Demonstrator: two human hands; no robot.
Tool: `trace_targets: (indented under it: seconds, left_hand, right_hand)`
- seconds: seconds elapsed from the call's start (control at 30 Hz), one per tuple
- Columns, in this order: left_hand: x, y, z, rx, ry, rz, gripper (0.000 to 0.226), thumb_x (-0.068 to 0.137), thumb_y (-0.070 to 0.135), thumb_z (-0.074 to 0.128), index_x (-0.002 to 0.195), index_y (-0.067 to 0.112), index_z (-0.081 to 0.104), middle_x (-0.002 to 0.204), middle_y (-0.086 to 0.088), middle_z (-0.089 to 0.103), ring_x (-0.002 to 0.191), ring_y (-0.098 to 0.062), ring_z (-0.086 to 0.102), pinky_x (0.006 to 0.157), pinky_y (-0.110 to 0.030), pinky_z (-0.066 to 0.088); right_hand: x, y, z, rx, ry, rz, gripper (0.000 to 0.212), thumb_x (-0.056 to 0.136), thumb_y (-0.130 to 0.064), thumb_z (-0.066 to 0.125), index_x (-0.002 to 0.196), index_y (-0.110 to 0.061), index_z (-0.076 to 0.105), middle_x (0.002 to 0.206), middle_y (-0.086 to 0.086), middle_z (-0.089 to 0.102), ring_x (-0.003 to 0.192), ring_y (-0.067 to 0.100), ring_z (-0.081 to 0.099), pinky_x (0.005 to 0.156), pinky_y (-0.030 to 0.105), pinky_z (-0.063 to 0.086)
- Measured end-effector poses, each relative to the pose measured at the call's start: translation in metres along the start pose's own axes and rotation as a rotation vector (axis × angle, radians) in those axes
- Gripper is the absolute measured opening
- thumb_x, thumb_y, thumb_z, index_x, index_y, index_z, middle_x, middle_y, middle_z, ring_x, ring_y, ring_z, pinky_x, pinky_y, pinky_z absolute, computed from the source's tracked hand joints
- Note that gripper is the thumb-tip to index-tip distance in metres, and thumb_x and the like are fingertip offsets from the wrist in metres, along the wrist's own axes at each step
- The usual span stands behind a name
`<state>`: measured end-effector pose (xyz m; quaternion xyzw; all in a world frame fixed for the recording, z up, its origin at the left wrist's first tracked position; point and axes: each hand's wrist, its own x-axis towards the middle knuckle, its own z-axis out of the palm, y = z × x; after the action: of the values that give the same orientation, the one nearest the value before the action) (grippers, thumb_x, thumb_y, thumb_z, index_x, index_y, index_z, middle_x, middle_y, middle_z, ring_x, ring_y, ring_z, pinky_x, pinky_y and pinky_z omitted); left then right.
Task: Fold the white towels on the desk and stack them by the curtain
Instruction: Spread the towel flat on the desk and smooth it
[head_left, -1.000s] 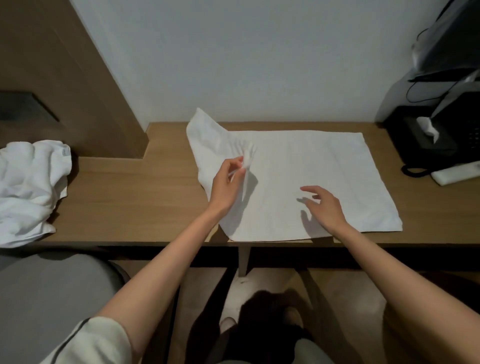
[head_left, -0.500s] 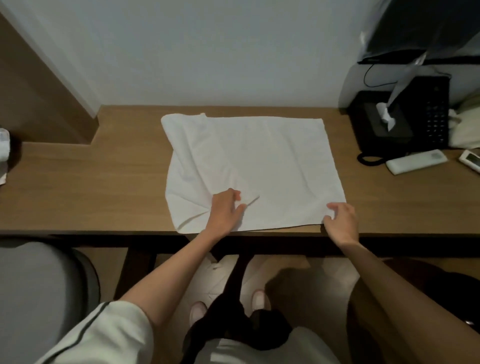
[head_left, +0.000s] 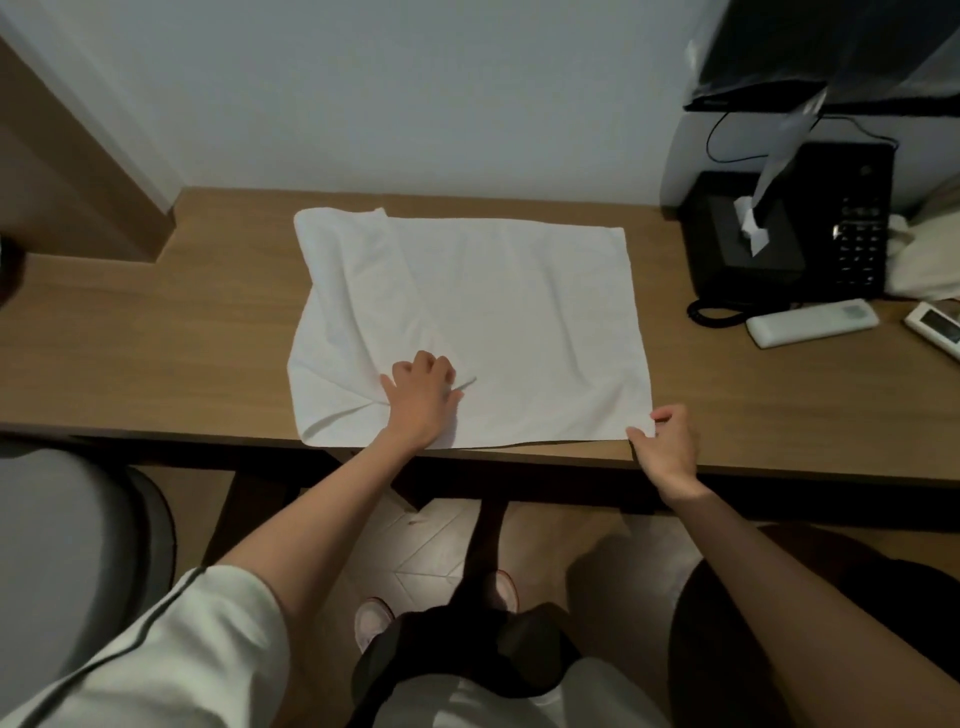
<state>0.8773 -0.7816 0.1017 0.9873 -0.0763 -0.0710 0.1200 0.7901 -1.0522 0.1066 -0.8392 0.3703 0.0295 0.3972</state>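
The right hand (head_left: 667, 447) had its grip closed on the near right corner of the towel (head_left: 519, 322), thumb and fingers pinching the cloth just at the counter's front edge. The left hand (head_left: 421, 400) lay knuckles-up on the near left part of the towel. Its fingers were curled around a small tab of cloth that poked out beside them. The tab looked like a folded-in corner, pinned against the layer below as much as held.

The towel lay spread on the counter (head_left: 156, 338), roughly square to the wall. Its left side was doubled over in a slanting flap, with creases running toward the left hand. It looked soft, light and limp, likely to sag wherever it was unsupported, and unlikely to slide on the wood. The sensible holds were the corners and hems, one per hand, kept taut so the edges would meet.

Both bare forearms reached forward from below, wrists low over the front edge. A black tissue box (head_left: 748, 244) and a white remote (head_left: 810, 322) sat well apart to the right.
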Motion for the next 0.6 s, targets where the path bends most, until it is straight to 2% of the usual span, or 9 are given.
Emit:
trace_targets:
  seconds: [0.1, 0.17, 0.23, 0.3, 0.37, 0.43, 0.6]
  left_hand:
    - [-0.001, 0.001, -0.005, -0.129, 0.055, -0.049, 0.024, 0.098, 0.027, 0.046, 0.112, 0.011, 0.058, 0.121, -0.009, 0.054, 0.107, -0.034, 0.05, 0.088, -0.04, 0.038]
    - [-0.004, 0.001, -0.011, -0.409, 0.128, -0.11, 0.018, 0.096, 0.024, 0.049, 0.097, 0.008, 0.058, 0.103, -0.008, 0.061, 0.095, -0.028, 0.056, 0.083, -0.039, 0.042]
    - [-0.009, 0.001, -0.019, -0.682, 0.191, -0.166, 0.014, 0.095, 0.021, 0.053, 0.088, 0.009, 0.055, 0.088, 0.001, 0.061, 0.084, -0.016, 0.056, 0.075, -0.027, 0.043]
    - [-0.012, 0.001, -0.031, -0.831, 0.26, -0.215, 0.015, 0.094, 0.023, 0.057, 0.084, 0.011, 0.055, 0.08, 0.009, 0.059, 0.077, -0.005, 0.053, 0.068, -0.014, 0.039]
    - [-0.013, -0.002, -0.046, -0.907, 0.307, -0.235, 0.015, 0.092, 0.027, 0.06, 0.084, 0.015, 0.057, 0.08, 0.011, 0.059, 0.075, -0.002, 0.053, 0.067, -0.013, 0.04]
    - [-0.014, -0.006, -0.059, -0.962, 0.326, -0.219, 0.015, 0.092, 0.029, 0.061, 0.084, 0.017, 0.058, 0.082, 0.011, 0.061, 0.078, -0.004, 0.055, 0.07, -0.014, 0.043]
    - [-0.021, -0.008, -0.086, -1.094, 0.368, -0.167, 0.015, 0.091, 0.025, 0.063, 0.078, 0.02, 0.057, 0.079, 0.009, 0.061, 0.075, -0.006, 0.055, 0.068, -0.02, 0.043]
  right_hand:
    - [-0.001, 0.001, -0.002, 0.026, -0.042, -0.075, 0.028, 0.09, -0.006, 0.058, 0.115, -0.014, 0.046, 0.116, 0.004, 0.053, 0.093, 0.023, 0.055, 0.073, 0.03, 0.042]
    - [-0.003, -0.006, -0.002, 0.024, -0.031, -0.163, 0.02, 0.09, -0.008, 0.056, 0.109, -0.015, 0.054, 0.097, -0.002, 0.057, 0.074, 0.015, 0.053, 0.063, 0.026, 0.039]
    - [-0.007, -0.021, -0.004, 0.048, -0.057, -0.265, 0.018, 0.088, -0.01, 0.06, 0.104, -0.018, 0.061, 0.078, -0.004, 0.056, 0.066, 0.008, 0.051, 0.057, 0.023, 0.041]
    - [-0.012, -0.043, -0.008, 0.079, -0.13, -0.409, 0.022, 0.086, -0.008, 0.064, 0.102, -0.023, 0.063, 0.081, -0.003, 0.06, 0.074, 0.004, 0.054, 0.067, 0.019, 0.047]
    - [-0.015, -0.069, -0.01, 0.082, -0.17, -0.548, 0.024, 0.086, -0.007, 0.064, 0.103, -0.024, 0.065, 0.091, -0.006, 0.063, 0.084, 0.002, 0.056, 0.076, 0.017, 0.047]
    - [-0.019, -0.095, -0.011, 0.056, -0.17, -0.653, 0.017, 0.087, -0.012, 0.065, 0.101, -0.02, 0.069, 0.093, -0.007, 0.064, 0.087, 0.003, 0.057, 0.076, 0.018, 0.045]
    - [-0.038, -0.159, -0.005, -0.021, -0.307, -0.888, 0.014, 0.091, -0.019, 0.062, 0.101, -0.011, 0.069, 0.098, 0.004, 0.068, 0.092, 0.015, 0.059, 0.085, 0.036, 0.049]
